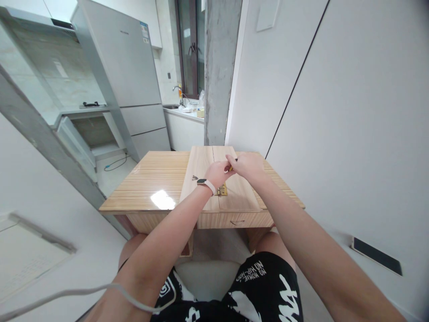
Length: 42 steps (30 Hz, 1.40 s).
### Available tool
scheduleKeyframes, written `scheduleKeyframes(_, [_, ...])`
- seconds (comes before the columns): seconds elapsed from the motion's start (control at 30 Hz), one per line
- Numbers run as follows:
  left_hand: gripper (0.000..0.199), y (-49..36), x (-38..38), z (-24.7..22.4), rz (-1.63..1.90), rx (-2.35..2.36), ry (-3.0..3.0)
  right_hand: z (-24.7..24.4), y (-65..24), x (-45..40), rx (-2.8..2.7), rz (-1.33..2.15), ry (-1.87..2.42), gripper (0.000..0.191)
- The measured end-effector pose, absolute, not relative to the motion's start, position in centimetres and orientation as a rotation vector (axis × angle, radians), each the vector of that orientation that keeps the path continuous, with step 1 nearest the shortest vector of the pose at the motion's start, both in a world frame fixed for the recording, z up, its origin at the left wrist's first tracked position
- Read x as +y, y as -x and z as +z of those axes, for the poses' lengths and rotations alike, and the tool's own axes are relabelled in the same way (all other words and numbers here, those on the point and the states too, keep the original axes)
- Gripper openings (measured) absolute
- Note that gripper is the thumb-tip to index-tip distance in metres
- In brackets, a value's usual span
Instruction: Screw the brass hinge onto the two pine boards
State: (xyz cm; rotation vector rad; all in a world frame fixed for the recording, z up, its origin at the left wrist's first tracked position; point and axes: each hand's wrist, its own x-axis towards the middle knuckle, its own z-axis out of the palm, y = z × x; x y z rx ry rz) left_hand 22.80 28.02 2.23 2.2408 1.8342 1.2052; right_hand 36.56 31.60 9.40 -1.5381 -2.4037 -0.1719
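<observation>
Two pale wooden boards [204,156] lie side by side on the striped desk, with a seam between them. A brass hinge [221,190] lies across the seam near my left wrist. My left hand [218,172] is closed over the boards, its fingertips pinched close to my right hand; what they hold is hidden. My right hand [248,164] is closed around a small black-and-yellow handle, which looks like a screwdriver [231,168]; its tip cannot be seen. Several small screws [195,178] rest on the left board beside my left wrist.
The striped wooden desk [140,188] has a drawer [236,220] at its front. A white wall [335,112] rises at the right. Beyond the desk stand a grey refrigerator [134,67] and a sink counter [184,127]. A cable [83,291] crosses my left arm.
</observation>
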Motion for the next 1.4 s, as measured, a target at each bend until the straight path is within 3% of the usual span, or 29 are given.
scheduleKeyframes(0.07, [0.02, -22.9, 28.2, 2.1, 1.185, 1.838, -2.248, 9.7, -37.1, 31.7, -2.468, -0.164, 1.46, 0.069])
scheduleKeyframes(0.2, [0.018, -22.9, 28.2, 2.0, 1.185, 1.814, -2.267, 10.3, -38.1, 31.9, -2.597, -0.069, 1.139, 0.028])
scheduleKeyframes(0.3, [0.02, -22.8, 28.0, 2.0, 1.198, 1.785, -2.254, 10.7, -38.6, 32.0, -2.692, -0.03, 0.981, 0.017])
scheduleKeyframes(1.1, [0.031, -22.1, 27.4, 1.5, 1.252, 1.66, -2.151, 11.3, -38.1, 31.8, -2.717, -0.19, 1.109, 0.02])
scheduleKeyframes(1.4, [0.022, -22.3, 27.7, 1.7, 1.235, 1.654, -2.086, 10.8, -36.9, 31.8, -2.66, -0.22, 1.275, 0.024])
